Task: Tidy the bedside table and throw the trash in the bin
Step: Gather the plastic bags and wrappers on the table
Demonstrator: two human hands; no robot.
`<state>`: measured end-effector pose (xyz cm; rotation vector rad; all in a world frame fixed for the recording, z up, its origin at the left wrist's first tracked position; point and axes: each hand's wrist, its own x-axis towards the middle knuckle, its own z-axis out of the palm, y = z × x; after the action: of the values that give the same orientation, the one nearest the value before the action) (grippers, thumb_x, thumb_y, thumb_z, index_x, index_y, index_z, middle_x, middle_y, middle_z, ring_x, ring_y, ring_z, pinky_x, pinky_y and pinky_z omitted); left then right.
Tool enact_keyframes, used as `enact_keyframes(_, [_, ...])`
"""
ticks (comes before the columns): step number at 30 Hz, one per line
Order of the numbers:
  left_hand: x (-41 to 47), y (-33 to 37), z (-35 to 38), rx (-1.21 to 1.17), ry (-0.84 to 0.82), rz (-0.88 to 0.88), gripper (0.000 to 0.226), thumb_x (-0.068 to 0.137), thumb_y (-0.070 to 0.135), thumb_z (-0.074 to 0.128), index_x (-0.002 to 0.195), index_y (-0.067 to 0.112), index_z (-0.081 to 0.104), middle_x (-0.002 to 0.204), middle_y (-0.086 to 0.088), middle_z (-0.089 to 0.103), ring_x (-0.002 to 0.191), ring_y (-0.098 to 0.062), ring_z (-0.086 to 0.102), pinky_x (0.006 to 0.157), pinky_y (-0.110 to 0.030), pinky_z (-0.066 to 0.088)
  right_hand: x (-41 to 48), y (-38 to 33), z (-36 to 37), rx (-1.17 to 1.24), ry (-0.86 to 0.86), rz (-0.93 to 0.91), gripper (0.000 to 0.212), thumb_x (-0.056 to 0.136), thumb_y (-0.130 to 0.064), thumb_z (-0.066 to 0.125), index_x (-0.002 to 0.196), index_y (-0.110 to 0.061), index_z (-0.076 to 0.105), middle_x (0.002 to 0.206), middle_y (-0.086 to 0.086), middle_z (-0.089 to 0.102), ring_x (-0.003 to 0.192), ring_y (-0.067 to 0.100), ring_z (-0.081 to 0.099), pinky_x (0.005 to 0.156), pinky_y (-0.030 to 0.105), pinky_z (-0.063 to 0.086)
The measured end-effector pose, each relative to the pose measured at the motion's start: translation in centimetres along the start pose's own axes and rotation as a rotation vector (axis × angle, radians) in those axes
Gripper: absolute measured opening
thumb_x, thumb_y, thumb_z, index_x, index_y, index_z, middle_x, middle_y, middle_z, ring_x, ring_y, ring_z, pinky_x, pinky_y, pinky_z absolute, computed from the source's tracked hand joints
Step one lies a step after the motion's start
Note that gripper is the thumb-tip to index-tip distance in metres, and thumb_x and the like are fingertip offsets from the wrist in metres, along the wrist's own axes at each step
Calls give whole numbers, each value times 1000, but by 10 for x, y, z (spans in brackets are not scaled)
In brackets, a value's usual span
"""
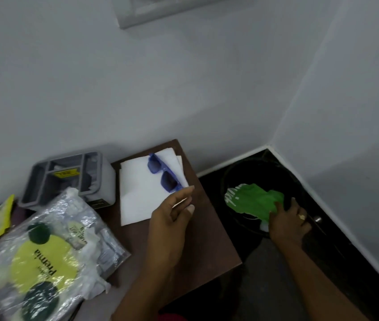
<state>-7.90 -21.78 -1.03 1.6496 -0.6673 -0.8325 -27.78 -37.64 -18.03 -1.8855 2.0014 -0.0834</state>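
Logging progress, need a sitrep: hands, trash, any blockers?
Right hand grips green wrapper over the black bin. Left hand at the white paper corner by the blue sunglasses, grip unclear. Nothing blocking the bin.

green wrapper [252, 200], blue sunglasses [164, 173] — white paper [137, 195]

a domestic bedroom corner was indicated. a small dark wooden bedside table [207, 239] was set against plain white walls [183, 89], with a switch plate [172, 10] mounted above. personal things were laid on it: blue sunglasses [164, 174] on white paper sheets [137, 193], a grey compartment tray [68, 174] and a clear plastic packet [44, 251]. a black bin [258, 174] was placed on the dark floor [357, 274] beside white skirting [230, 159], a green wrapper [253, 200] seen at its mouth.
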Motion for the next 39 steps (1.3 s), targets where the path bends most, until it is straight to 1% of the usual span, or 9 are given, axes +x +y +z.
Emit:
enact_keyframes(4, [-26, 13, -57, -56, 207, 8, 37, 86, -5, 59, 104, 26, 67, 101, 14, 72, 96, 5, 65, 75, -8, 48, -32, -31, -24, 219, 192, -59, 44, 86, -31, 46, 120, -6, 58, 137, 24, 40, 124, 42, 32, 101, 57, 27])
enact_keyframes(8, [-51, 14, -128, 12, 473, 73, 38, 84, -4, 62, 100, 31, 66, 100, 20, 72, 92, 9, 64, 79, -10, 50, -90, -84, -65, 499, 308, -315, 45, 86, -34, 37, 112, -5, 60, 120, 21, 55, 113, 36, 47, 98, 41, 34])
enact_keyframes(11, [-76, -4, -174, 92, 690, 70, 36, 84, 0, 64, 108, 27, 62, 114, 10, 66, 102, 8, 58, 88, -25, 49, -157, -138, -91, 756, 117, -426, 19, 94, -21, 53, 110, -14, 61, 106, 5, 61, 96, 20, 56, 80, 20, 39])
enact_keyframes(15, [-107, -48, -214, 119, 844, -112, 50, 75, 11, 75, 114, 28, 50, 132, -14, 49, 120, -29, 51, 103, -53, 41, -225, -195, -75, 805, -325, -513, 14, 86, -17, 64, 92, -29, 63, 89, -12, 67, 76, 0, 64, 62, 6, 43])
enact_keyframes(18, [-123, -71, -222, 57, 831, -280, 54, 72, 19, 77, 114, 26, 45, 133, -17, 45, 122, -32, 48, 104, -54, 40, -252, -223, -47, 711, -498, -525, 18, 83, -15, 68, 99, -24, 63, 95, -5, 66, 86, 4, 63, 68, 9, 43])
enact_keyframes(24, [-127, -78, -216, -134, 670, -336, 56, 73, 19, 74, 123, 23, 49, 136, -9, 39, 119, -24, 48, 104, -50, 42, -273, -236, -22, 538, -498, -541, 33, 77, -22, 75, 98, -26, 50, 99, 2, 57, 89, 16, 56, 71, 27, 42])
enact_keyframes(29, [-128, -74, -207, -52, 634, -327, 48, 79, 6, 72, 120, 22, 53, 121, -1, 27, 116, -20, 39, 106, -31, 34, -280, -231, -9, 464, -432, -713, 37, 80, -1, 64, 111, -22, 63, 101, -2, 59, 92, 12, 58, 70, 18, 43])
enact_keyframes(33, [-121, -76, -211, -132, 696, -299, 44, 77, 11, 71, 99, 44, 53, 124, -7, 52, 112, -27, 55, 95, -51, 48, -279, -234, -3, 401, -405, -857, 44, 83, 3, 56, 117, -24, 63, 109, -3, 56, 100, 10, 53, 80, 17, 39])
enact_keyframes(39, [-120, -78, -215, -143, 720, -237, 43, 84, 3, 64, 92, 45, 65, 115, -8, 66, 103, -23, 64, 89, -52, 52, -274, -235, 7, 336, -401, -869, 27, 85, 7, 53, 86, -10, 74, 93, 4, 60, 80, 9, 56, 67, 6, 41])
